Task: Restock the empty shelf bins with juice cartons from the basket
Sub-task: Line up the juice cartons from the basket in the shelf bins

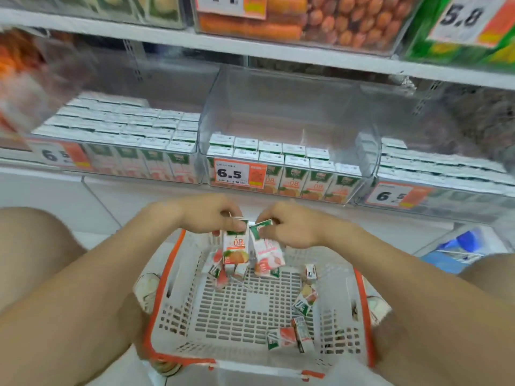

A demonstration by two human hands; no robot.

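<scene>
Basket: loose cartons at 5 o'clock. Our left hand pinches orange carton, right hand pinches pink carton.

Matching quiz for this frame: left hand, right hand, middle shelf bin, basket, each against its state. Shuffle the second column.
1. left hand
2. right hand
3. middle bin
4. basket

A. a few loose cartons on its floor
B. grips the pink-print carton
C. stocked only at the front
D. grips the orange-print carton

Pairs: 1-D, 2-B, 3-C, 4-A
</scene>
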